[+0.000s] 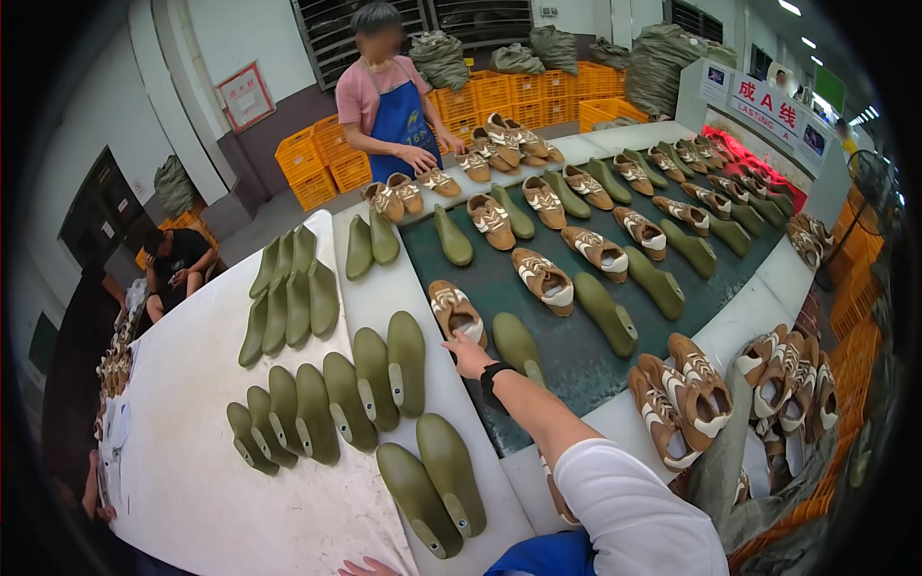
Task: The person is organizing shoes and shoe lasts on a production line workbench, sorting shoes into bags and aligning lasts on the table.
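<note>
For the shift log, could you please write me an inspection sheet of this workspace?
Surface: dark green conveyor belt beside a white table.
Job's things: tan-and-white shoe and olive-green plastic shoe last on the belt by the right hand.
Clutter: more lasts in rows, piled shoes.
Grippers: right hand open, reaching; left hand barely visible at the lower edge.
Cables: nothing seen.
Surroundings: aproned co-worker, orange crates.

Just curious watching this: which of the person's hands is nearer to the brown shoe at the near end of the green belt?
Right. The right hand reaches just below the brown shoe; the left hand rests far back on the white table's near edge.
</note>
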A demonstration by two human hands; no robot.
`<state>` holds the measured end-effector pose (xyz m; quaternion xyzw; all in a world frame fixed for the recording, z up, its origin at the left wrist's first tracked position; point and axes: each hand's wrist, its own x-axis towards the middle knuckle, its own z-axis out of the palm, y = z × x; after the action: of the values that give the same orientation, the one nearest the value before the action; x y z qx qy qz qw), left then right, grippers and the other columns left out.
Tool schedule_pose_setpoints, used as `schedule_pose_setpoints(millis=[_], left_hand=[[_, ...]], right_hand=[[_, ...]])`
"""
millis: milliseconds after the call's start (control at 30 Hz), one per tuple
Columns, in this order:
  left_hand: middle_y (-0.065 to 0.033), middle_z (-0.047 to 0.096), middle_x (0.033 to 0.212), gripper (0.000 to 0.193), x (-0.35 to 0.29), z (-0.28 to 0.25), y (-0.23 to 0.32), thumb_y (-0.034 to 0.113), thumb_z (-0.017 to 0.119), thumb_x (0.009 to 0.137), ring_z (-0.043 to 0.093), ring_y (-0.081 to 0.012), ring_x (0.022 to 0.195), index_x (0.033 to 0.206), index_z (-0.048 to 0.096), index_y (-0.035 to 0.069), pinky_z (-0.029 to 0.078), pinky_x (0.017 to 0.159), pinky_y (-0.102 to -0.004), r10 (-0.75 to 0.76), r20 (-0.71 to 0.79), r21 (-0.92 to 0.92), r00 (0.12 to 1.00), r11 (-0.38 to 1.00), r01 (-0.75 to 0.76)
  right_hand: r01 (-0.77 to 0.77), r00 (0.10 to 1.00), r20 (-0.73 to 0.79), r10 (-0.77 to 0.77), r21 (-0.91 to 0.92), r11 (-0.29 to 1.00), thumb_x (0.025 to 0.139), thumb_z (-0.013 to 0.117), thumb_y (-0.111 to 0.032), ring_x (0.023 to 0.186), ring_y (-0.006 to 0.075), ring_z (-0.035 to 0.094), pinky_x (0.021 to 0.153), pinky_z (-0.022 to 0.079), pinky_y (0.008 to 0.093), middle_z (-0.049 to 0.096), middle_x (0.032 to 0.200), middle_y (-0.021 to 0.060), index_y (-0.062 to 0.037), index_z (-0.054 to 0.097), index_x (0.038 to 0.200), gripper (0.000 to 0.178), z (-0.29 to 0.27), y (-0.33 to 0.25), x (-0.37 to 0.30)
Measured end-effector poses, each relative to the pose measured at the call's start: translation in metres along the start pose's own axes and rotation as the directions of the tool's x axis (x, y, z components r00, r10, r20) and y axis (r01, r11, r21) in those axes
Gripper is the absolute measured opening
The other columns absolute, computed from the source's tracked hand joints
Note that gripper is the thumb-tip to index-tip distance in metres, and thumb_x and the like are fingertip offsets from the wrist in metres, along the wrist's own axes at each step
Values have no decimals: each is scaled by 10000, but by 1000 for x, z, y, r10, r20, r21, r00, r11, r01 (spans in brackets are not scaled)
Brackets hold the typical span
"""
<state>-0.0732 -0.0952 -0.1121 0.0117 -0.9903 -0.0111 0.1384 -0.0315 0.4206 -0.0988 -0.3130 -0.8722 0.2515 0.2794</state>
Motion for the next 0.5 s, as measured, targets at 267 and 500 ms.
schedule_pose_setpoints(millis=[267,500], left_hand=[[-166,410,1368,585,3,25,-6,495,354,918,370,-398,1235,1363,382,117,267,1017,-564,84,-39,-17,996,996,-85],[-195,390,1381,614,3,25,-19,489,330,923,354,-387,1266,1361,367,60,260,1040,-528,79,74,38,994,996,-82]], right_hand=[[-119,954,299,35,267,956,742,515,-25,1003,330,578,887,452,409,633,1033,156,-73,624,1091,369,-80,-1,-41],[-209,887,307,343,-396,894,790,625,-234,980,314,610,815,502,380,572,1107,193,-54,484,1222,489,-136,-25,-118]])
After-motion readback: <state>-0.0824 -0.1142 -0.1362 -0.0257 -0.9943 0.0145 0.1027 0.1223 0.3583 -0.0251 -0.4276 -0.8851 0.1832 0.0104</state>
